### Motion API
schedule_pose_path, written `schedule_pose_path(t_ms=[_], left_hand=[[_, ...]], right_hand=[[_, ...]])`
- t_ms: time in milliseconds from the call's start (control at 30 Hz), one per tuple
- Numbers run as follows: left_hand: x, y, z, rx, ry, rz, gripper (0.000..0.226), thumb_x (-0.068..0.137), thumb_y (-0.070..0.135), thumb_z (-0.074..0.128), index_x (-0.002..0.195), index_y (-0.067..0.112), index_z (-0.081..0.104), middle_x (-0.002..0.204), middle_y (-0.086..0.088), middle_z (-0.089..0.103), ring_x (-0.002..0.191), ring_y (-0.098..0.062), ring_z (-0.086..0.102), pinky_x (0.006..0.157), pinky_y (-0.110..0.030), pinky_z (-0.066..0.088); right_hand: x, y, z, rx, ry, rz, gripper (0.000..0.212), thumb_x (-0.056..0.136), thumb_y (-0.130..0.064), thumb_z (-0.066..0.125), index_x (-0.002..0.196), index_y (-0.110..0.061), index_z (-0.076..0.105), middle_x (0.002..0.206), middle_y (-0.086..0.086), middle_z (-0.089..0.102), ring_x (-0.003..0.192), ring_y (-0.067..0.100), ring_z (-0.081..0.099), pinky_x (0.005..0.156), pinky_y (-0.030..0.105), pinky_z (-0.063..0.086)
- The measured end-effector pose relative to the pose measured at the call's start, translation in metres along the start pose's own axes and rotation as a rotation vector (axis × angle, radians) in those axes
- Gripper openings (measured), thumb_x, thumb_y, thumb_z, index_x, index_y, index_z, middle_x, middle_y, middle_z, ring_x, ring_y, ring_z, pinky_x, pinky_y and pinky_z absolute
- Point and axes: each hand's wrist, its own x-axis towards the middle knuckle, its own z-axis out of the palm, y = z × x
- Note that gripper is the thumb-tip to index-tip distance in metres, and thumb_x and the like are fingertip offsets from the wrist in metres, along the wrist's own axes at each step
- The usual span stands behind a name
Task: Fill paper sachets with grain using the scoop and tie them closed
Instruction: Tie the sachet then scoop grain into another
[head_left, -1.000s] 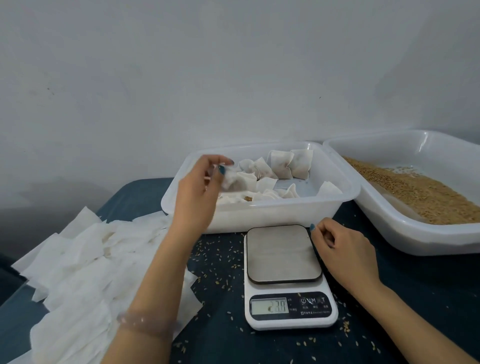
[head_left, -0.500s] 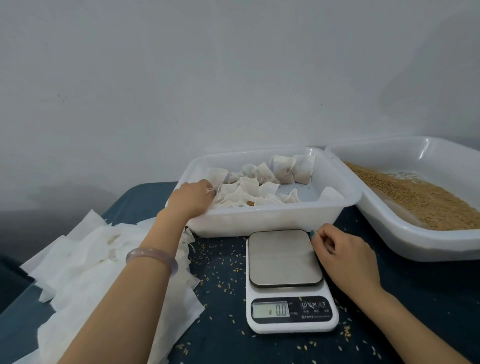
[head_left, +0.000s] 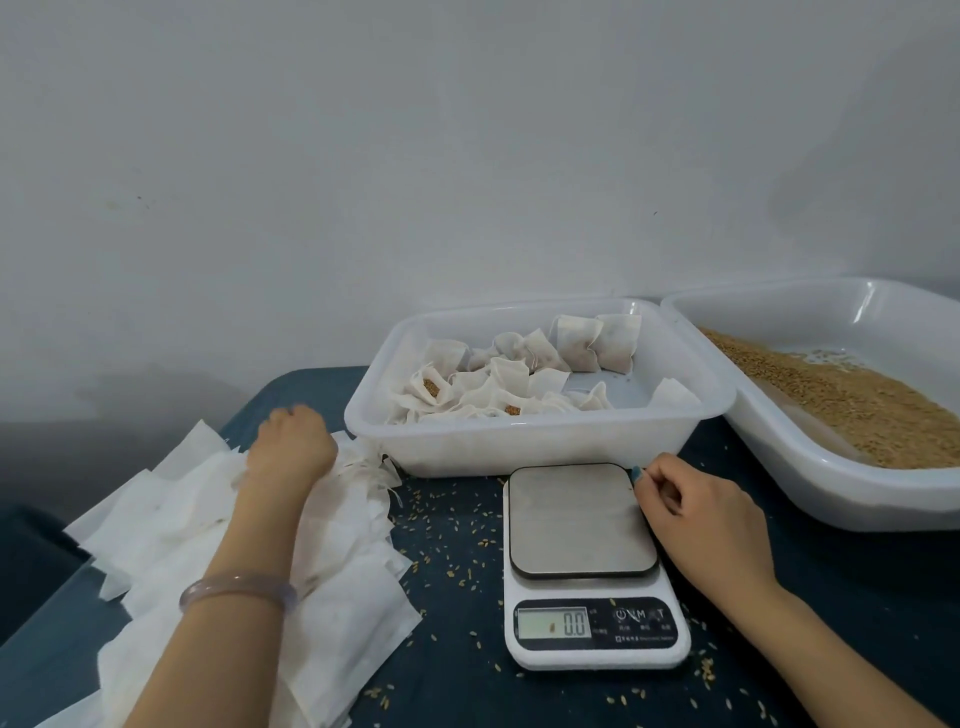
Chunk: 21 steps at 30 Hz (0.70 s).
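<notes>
A pile of flat empty paper sachets (head_left: 171, 519) lies on the left of the dark blue table. My left hand (head_left: 291, 447) rests on the far end of that pile, knuckles up, with its fingers hidden behind them. Filled, tied sachets (head_left: 571, 348) sit in a white tub (head_left: 519, 447) at the centre back. Brown grain (head_left: 831, 400) fills a larger white tray (head_left: 779, 457) on the right. My right hand (head_left: 701, 514) lies beside the scale with its fingers loosely curled and holds nothing. No scoop is in sight.
A white digital scale (head_left: 576, 519) stands in front of the tub with a bare platform and a display reading 0.0. Loose grains are scattered over the blue cloth (head_left: 457, 571) around it. A grey wall is close behind the tubs.
My left hand dropped a filled sachet into the tub, then moved back left and down onto the pile of empty sachets. The scale reading fell to 0.0. The right hand stayed put.
</notes>
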Motion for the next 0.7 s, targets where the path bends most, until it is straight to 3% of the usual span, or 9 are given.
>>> schedule_pose_path(t_ms=[100, 200, 367, 567, 700], left_hand=[[0.003, -0.01, 0.024, 0.167, -0.232, 0.072, 0.038, 0.1, 0.031, 0.046, 0.127, 0.005, 0.052, 0.133, -0.014, 0.054, 0.121, -0.031, 0.052, 0.096, -0.037, 0.044], [0.004, -0.016, 0.037, 0.206, -0.181, 0.066, 0.041, 0.101, 0.043, 0.043, 0.122, 0.012, 0.059, 0.127, -0.009, 0.058, 0.118, -0.029, 0.055, 0.09, -0.035, 0.045], [0.0, -0.012, 0.034, 0.063, 0.015, 0.024, 0.013, 0.086, 0.019, 0.054, 0.088, 0.018, 0.067, 0.085, -0.002, 0.06, 0.083, -0.027, 0.056, 0.065, -0.028, 0.04], [-0.007, -0.009, 0.024, -0.093, 0.097, 0.017, 0.014, 0.077, 0.011, 0.061, 0.074, 0.024, 0.068, 0.077, 0.0, 0.063, 0.073, -0.025, 0.056, 0.056, -0.027, 0.036], [-0.013, -0.003, 0.011, -0.012, 0.112, 0.07, 0.006, 0.08, 0.023, 0.061, 0.078, 0.028, 0.065, 0.078, 0.008, 0.058, 0.08, -0.021, 0.053, 0.057, -0.027, 0.03]], right_hand=[[0.0, 0.001, 0.0, -0.006, -0.001, -0.005, 0.024, 0.09, -0.035, 0.059, 0.068, -0.03, 0.05, 0.053, -0.011, 0.053, 0.051, 0.005, 0.051, 0.044, 0.025, 0.034], [0.0, 0.001, 0.0, -0.005, -0.004, -0.005, 0.025, 0.09, -0.033, 0.061, 0.068, -0.03, 0.05, 0.053, -0.01, 0.052, 0.051, 0.006, 0.05, 0.044, 0.026, 0.032], [0.0, 0.002, -0.001, -0.01, -0.014, -0.013, 0.024, 0.091, -0.033, 0.061, 0.069, -0.028, 0.052, 0.053, -0.01, 0.052, 0.051, 0.007, 0.05, 0.045, 0.025, 0.03], [-0.001, 0.001, -0.001, -0.016, -0.008, -0.022, 0.023, 0.09, -0.033, 0.062, 0.069, -0.03, 0.052, 0.053, -0.01, 0.052, 0.051, 0.005, 0.05, 0.044, 0.024, 0.03], [0.001, 0.001, 0.0, -0.006, -0.006, -0.021, 0.023, 0.09, -0.034, 0.061, 0.069, -0.03, 0.052, 0.052, -0.011, 0.051, 0.051, 0.006, 0.05, 0.044, 0.025, 0.033]])
